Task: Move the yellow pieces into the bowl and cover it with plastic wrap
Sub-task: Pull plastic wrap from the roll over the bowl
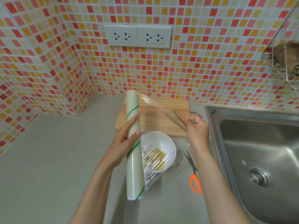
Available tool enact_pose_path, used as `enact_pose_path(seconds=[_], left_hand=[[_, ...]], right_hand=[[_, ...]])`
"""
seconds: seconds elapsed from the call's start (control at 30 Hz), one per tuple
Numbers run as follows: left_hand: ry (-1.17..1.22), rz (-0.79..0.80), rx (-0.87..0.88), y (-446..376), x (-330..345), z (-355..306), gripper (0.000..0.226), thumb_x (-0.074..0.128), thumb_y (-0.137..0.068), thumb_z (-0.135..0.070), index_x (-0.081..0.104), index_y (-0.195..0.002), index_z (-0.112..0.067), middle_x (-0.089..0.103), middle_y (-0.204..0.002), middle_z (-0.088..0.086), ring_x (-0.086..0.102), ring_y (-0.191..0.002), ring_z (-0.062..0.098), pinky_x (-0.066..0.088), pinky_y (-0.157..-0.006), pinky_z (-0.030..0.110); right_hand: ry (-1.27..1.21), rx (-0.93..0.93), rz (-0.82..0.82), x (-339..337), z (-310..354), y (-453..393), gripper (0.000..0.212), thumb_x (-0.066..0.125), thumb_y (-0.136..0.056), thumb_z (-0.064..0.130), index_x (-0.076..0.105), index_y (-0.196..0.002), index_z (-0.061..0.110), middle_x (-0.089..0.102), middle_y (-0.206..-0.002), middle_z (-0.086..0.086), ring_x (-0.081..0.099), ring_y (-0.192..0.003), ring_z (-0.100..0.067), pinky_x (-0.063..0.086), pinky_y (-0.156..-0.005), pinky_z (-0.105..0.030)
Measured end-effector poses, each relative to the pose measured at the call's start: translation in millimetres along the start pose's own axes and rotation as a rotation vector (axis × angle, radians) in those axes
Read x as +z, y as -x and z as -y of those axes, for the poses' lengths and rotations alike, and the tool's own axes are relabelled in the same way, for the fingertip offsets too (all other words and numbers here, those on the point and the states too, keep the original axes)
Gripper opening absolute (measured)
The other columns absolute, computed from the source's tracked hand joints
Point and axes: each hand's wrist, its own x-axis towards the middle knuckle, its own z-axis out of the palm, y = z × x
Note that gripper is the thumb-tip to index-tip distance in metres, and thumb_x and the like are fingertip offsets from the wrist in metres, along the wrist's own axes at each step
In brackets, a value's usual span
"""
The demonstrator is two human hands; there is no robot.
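A white bowl (161, 139) stands on the grey counter with yellow pieces (159, 155) inside it. My left hand (124, 139) grips a long roll of plastic wrap (134, 159), held above the counter just left of the bowl. A clear sheet of plastic wrap (153, 162) stretches from the roll to the right, above the bowl. My right hand (196, 130) pinches the free edge of that sheet over the right end of the cutting board.
A wooden cutting board (155, 117) lies behind the bowl with metal tongs (176, 120) on it. Orange-handled scissors (193, 173) lie right of the bowl. A steel sink (258, 151) fills the right side. Tiled walls with sockets (138, 36) stand behind.
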Motion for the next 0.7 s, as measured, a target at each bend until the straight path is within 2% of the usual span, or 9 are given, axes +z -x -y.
enact_pose_path(seconds=[0.1, 0.2, 0.27, 0.37, 0.4, 0.5, 0.53, 0.63, 0.7], left_hand=[[-0.080, -0.081, -0.015, 10, -5, 11, 0.055, 0.060, -0.085, -0.032, 0.041, -0.134, -0.047, 0.042, -0.132, -0.036, 0.036, -0.126, -0.013, 0.036, -0.099, 0.010], [-0.277, -0.196, -0.016, 14, -9, 20, 0.048, 0.057, -0.090, -0.029, 0.041, -0.132, -0.047, 0.047, -0.127, -0.023, 0.036, -0.122, -0.013, 0.027, -0.101, 0.007], [-0.284, -0.172, -0.043, 13, -9, 27, 0.041, 0.046, -0.097, -0.024, 0.041, -0.133, -0.043, 0.044, -0.136, -0.020, 0.037, -0.127, -0.007, 0.026, -0.106, 0.014], [-0.300, -0.162, -0.059, 14, -8, 35, 0.039, 0.037, -0.099, -0.022, 0.040, -0.130, -0.045, 0.043, -0.132, -0.028, 0.039, -0.122, -0.012, 0.025, -0.096, -0.001], [-0.330, -0.158, -0.049, 13, -8, 38, 0.039, 0.037, -0.100, -0.020, 0.039, -0.132, -0.042, 0.046, -0.129, -0.026, 0.041, -0.120, -0.010, 0.026, -0.093, -0.001], [-0.449, -0.136, -0.045, 10, -5, 51, 0.043, 0.036, -0.099, -0.017, 0.037, -0.140, -0.031, 0.057, -0.116, -0.003, 0.050, -0.108, 0.014, 0.035, -0.096, 0.023], [-0.479, -0.142, -0.064, 9, -4, 55, 0.044, 0.036, -0.099, -0.018, 0.034, -0.141, -0.032, 0.058, -0.112, 0.002, 0.049, -0.105, 0.016, 0.035, -0.096, 0.027], [-0.526, -0.176, -0.122, 11, 1, 67, 0.044, 0.037, -0.098, -0.025, 0.031, -0.138, -0.042, 0.053, -0.106, 0.007, 0.040, -0.097, 0.007, 0.030, -0.086, 0.016], [-0.557, -0.202, -0.144, 13, 2, 74, 0.042, 0.036, -0.098, -0.031, 0.031, -0.136, -0.049, 0.048, -0.108, 0.008, 0.039, -0.094, 0.005, 0.031, -0.087, 0.017]], right_hand=[[0.004, 0.035, -0.008, -4, -20, 9, 0.026, 0.056, -0.088, 0.015, 0.056, -0.063, 0.022, 0.059, -0.069, 0.001, 0.051, -0.061, -0.009, 0.041, -0.059, -0.021], [0.050, 0.048, 0.012, -4, -38, 16, 0.019, 0.055, -0.088, 0.015, 0.058, -0.070, 0.019, 0.049, -0.053, 0.005, 0.042, -0.046, -0.008, 0.036, -0.044, -0.016], [0.084, 0.060, 0.018, -1, -47, 17, 0.019, 0.055, -0.089, 0.016, 0.057, -0.070, 0.018, 0.048, -0.052, 0.004, 0.042, -0.048, -0.013, 0.035, -0.054, -0.022], [0.100, 0.079, -0.012, 2, -57, 17, 0.019, 0.055, -0.089, 0.016, 0.057, -0.069, 0.019, 0.056, -0.061, 0.001, 0.050, -0.057, -0.019, 0.039, -0.065, -0.027], [0.103, 0.081, -0.021, 1, -61, 17, 0.017, 0.055, -0.088, 0.014, 0.059, -0.072, 0.017, 0.058, -0.065, -0.001, 0.053, -0.061, -0.021, 0.040, -0.066, -0.026], [0.123, 0.098, -0.032, -1, -72, 15, 0.013, 0.056, -0.088, 0.014, 0.061, -0.076, 0.013, 0.058, -0.066, -0.005, 0.051, -0.064, -0.023, 0.039, -0.066, -0.027], [0.132, 0.106, -0.032, -2, -75, 15, 0.014, 0.055, -0.089, 0.014, 0.061, -0.076, 0.012, 0.055, -0.063, -0.005, 0.050, -0.063, -0.024, 0.038, -0.065, -0.028], [0.160, 0.121, -0.023, 1, -83, 14, 0.014, 0.055, -0.088, 0.012, 0.062, -0.078, 0.006, 0.056, -0.065, -0.008, 0.050, -0.064, -0.024, 0.039, -0.067, -0.031], [0.172, 0.120, -0.021, 4, -86, 14, 0.014, 0.055, -0.088, 0.011, 0.061, -0.076, 0.006, 0.055, -0.063, -0.009, 0.049, -0.064, -0.023, 0.039, -0.067, -0.032]])
